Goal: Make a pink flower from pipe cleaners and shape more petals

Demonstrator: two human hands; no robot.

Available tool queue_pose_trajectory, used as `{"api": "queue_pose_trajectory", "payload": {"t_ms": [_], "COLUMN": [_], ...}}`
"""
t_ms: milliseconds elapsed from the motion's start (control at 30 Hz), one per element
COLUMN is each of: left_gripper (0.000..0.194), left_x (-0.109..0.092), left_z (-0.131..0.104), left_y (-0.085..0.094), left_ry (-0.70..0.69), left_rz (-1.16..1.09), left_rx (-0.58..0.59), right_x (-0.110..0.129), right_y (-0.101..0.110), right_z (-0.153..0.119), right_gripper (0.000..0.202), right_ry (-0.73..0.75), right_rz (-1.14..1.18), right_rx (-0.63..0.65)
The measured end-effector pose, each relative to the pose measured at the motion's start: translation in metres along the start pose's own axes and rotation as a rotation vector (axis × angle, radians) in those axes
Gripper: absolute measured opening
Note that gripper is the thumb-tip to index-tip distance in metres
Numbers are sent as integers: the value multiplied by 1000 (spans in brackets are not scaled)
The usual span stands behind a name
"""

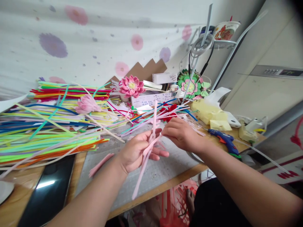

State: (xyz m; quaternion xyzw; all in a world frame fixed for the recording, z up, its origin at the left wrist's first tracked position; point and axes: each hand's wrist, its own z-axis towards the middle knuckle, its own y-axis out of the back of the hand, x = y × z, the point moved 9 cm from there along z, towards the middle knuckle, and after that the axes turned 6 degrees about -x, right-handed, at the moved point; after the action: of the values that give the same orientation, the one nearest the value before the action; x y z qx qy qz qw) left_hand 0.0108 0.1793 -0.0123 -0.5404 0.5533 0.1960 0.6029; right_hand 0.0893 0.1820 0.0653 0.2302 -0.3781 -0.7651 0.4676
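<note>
My left hand (139, 148) holds pale pink pipe cleaners (142, 175) crossed over each other, its thumb pressing on them and some fingers stretched out behind. One long stem points up past the fingers, and another slants down toward the table edge. Close by on the right, my right hand (181, 132) has its fingers pinched at the end of a pink strand; its fingertips are partly hidden. Under both hands lies a grey cutting mat (175, 164). A small bundle of short pink pipe cleaners (101, 164) rests on the mat, left of my left wrist.
Piles of coloured pipe cleaners (47, 138) cover the left side, with a pink flower bud (87, 104) on top. Behind stands a pink flower (132, 86). To the right are a blue glue gun (223, 138) and yellow packaging (205, 110). A dark glossy panel (50, 186) lies front left.
</note>
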Motion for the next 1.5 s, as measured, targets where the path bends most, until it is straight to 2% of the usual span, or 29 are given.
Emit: {"api": "queue_pose_trajectory", "payload": {"t_ms": [133,267,367,467,567,633,800,967,1067,1133,1233,1300,1333,1400,1500], "left_gripper": [59,64,62,59,58,59,58,57,44,34,29,26,25,22,14], "left_x": [3,3,-2,-3,-3,-4,0,9,13,11,6,-2,-6,-15,-21], "left_z": [-1,-3,-6,-9,-9,-7,-2,-3,-2,2,8,9,9,8,5], "left_y": [-5,-8,-11,-12,-10,-6,-1,-6,-6,1,16,25,30,38,45], "left_ry": [40,37,-3,-8,12,18,69,153,140,83,-3,-61,-90,-134,-142], "left_rz": [-8,-37,-44,-34,-32,-31,22,153,212,260,292,245,217,172,136], "left_rx": [97,148,175,180,174,161,135,155,133,45,-115,-208,-254,-343,-398], "right_x": [-20,-19,-8,-9,-17,-25,-49,-53,-51,-51,-62,-79,-88,-94,-75], "right_y": [9,11,6,-4,-15,-12,12,32,35,36,42,37,27,-5,-46], "right_z": [-7,-8,-6,-7,-14,-17,-24,-25,-23,-22,-24,-33,-36,-38,-30], "right_gripper": [17,10,11,10,12,13,10,13,15,15,11,17,19,20,21], "right_ry": [-55,-120,-152,-262,-354,-361,-345,-265,-255,-268,-396,-600,-707,-835,-776], "right_rz": [-109,159,398,515,522,451,256,96,20,0,-29,-19,4,76,159], "right_rx": [-9,-19,44,144,268,282,194,25,-81,-154,-340,-417,-376,-178,89]}}
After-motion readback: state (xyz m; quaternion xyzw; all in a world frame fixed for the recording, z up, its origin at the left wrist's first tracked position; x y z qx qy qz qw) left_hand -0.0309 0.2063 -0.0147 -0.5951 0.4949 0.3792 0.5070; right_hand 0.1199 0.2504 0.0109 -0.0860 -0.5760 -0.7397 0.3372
